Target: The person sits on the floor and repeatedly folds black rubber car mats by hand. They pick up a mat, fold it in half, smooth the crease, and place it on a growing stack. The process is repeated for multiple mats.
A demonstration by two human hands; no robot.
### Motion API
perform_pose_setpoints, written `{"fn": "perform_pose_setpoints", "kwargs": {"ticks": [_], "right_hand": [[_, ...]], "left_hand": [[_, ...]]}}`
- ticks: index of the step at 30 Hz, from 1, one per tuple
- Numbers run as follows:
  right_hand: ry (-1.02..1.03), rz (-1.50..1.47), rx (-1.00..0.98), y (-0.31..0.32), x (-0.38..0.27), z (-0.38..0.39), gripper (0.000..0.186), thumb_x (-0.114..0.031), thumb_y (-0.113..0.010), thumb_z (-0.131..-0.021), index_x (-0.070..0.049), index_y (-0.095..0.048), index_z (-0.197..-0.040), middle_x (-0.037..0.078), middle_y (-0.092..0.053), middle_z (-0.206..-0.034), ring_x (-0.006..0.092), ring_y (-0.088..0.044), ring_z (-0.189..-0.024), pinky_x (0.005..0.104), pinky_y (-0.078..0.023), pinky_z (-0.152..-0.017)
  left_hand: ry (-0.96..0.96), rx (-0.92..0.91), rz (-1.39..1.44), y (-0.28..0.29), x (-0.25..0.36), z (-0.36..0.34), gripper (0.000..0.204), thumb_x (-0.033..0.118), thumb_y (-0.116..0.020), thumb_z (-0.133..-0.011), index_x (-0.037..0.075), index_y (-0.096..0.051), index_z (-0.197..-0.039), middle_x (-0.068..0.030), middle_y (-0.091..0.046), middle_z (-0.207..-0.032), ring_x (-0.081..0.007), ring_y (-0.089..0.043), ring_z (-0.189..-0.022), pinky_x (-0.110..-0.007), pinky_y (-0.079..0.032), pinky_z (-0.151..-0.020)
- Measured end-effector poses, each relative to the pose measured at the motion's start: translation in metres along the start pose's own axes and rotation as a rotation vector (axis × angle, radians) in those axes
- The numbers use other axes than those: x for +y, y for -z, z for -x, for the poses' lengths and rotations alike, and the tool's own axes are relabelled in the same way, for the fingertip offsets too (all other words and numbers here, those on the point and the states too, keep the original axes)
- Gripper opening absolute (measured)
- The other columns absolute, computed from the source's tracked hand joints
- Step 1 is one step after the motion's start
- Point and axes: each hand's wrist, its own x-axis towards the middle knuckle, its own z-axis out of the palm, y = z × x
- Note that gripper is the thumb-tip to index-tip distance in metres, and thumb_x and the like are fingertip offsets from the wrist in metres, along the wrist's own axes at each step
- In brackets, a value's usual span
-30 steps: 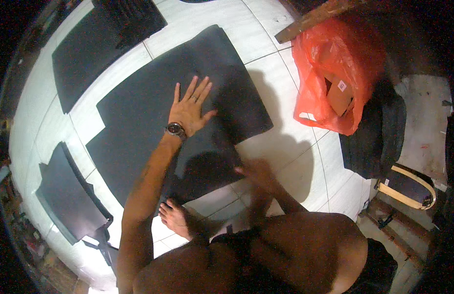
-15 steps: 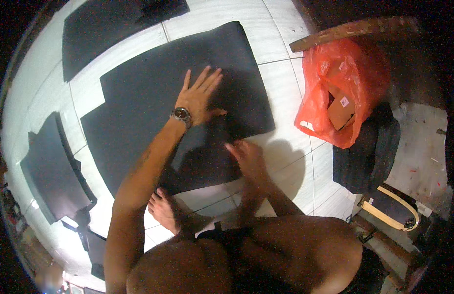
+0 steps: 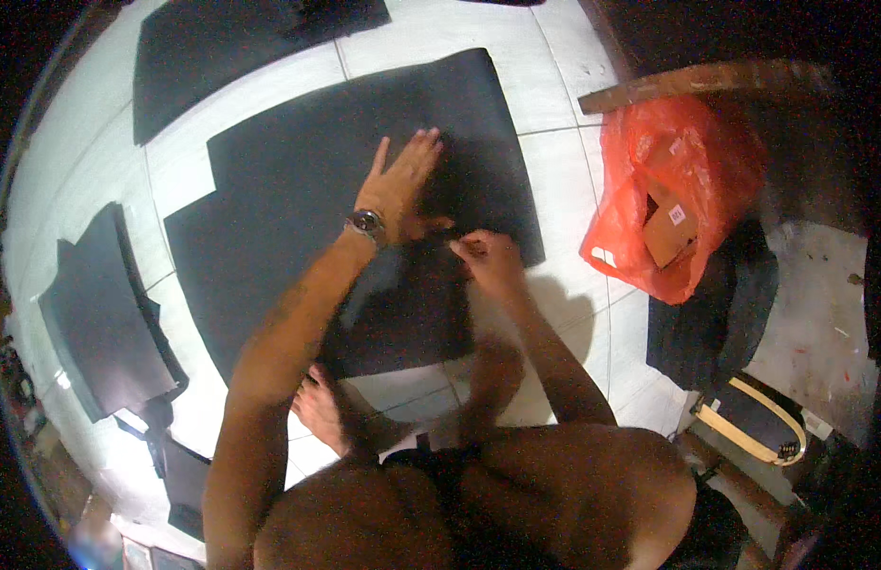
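Note:
A large black sheet (image 3: 260, 228) lies on the white tiled floor in front of me, a notch cut into its left edge. My left hand (image 3: 398, 179), with a wristwatch above it, rests open with palm down and fingers stretched on the sheet's upper right part. Just below and to its right, my right hand (image 3: 488, 256) is closed, thumb and fingers bent together at the sheet; what they grip, if anything, is too dark to make out. My bare left foot (image 3: 319, 408) is by the sheet's near edge.
Black cut pieces lie at the upper left (image 3: 212, 66) and left (image 3: 108, 313). At the right are a wooden board (image 3: 687, 81), a red plastic bag (image 3: 630, 161) holding brown cardboard, a dark stack (image 3: 697, 332) and a pale-rimmed oval object (image 3: 756, 432).
My right hand has moved up beside my left hand and closed its fingers. My left hand stays flat on the sheet, its fingers now nearer one another. The whole view has shifted slightly.

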Motion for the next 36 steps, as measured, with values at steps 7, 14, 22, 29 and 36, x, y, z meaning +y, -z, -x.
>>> {"fn": "perform_pose_setpoints", "kwargs": {"ticks": [7,14,22,29,36], "right_hand": [[-0.117,-0.069,-0.109,0.008,-0.008,-0.007,0.043,-0.046,-0.073,-0.089,-0.004,-0.073,-0.094,0.015,-0.073,-0.084,0.0267,-0.07,-0.078,0.0383,-0.055,-0.075],[-0.047,0.011,0.006,0.004,-0.013,-0.026,0.046,-0.041,-0.08,-0.085,0.002,-0.072,-0.096,0.01,-0.074,-0.082,0.0155,-0.068,-0.065,0.0298,-0.055,-0.06],[-0.05,0.088,-0.157,0.002,-0.011,0.009,0.052,-0.054,-0.07,-0.089,-0.002,-0.071,-0.081,0.016,-0.071,-0.077,0.0347,-0.066,-0.07,0.0442,-0.052,-0.068],[-0.075,0.023,-0.11,-0.006,0.0,0.078,0.051,-0.046,-0.063,-0.096,0.004,-0.071,-0.087,0.018,-0.069,-0.076,0.0273,-0.065,-0.07,0.0413,-0.049,-0.07],[-0.128,-0.029,-0.263,0.001,0.001,0.094,0.056,-0.05,-0.059,-0.098,0.004,-0.071,-0.09,0.017,-0.07,-0.078,0.028,-0.067,-0.075,0.0429,-0.049,-0.072]], "left_hand": [[0.039,-0.025,0.041,0.003,-0.003,0.001,0.117,0.068,-0.076,-0.07,-0.002,-0.031,-0.153,-0.0152,-0.015,-0.167,-0.0298,-0.01,-0.155,-0.052,-0.009,-0.125],[0.042,-0.019,-0.068,-0.003,-0.007,-0.002,0.117,0.071,-0.075,-0.067,0.005,-0.033,-0.154,-0.0135,-0.017,-0.166,-0.0288,-0.012,-0.155,-0.052,-0.01,-0.125],[0.042,0.051,-0.072,-0.008,-0.006,-0.003,0.114,0.077,-0.069,-0.07,0.011,-0.032,-0.156,-0.0098,-0.019,-0.166,-0.0261,-0.015,-0.154,-0.055,-0.014,-0.123],[0.046,0.086,-0.112,-0.014,-0.005,0.003,0.116,0.083,-0.062,-0.07,0.012,-0.031,-0.156,-0.0078,-0.02,-0.166,-0.0236,-0.014,-0.154,-0.054,-0.015,-0.123],[0.027,0.081,-0.065,-0.009,-0.007,0.002,0.112,0.078,-0.062,-0.075,0.011,-0.027,-0.157,-0.0088,-0.018,-0.167,-0.0273,-0.015,-0.154,-0.058,-0.01,-0.123]]}}
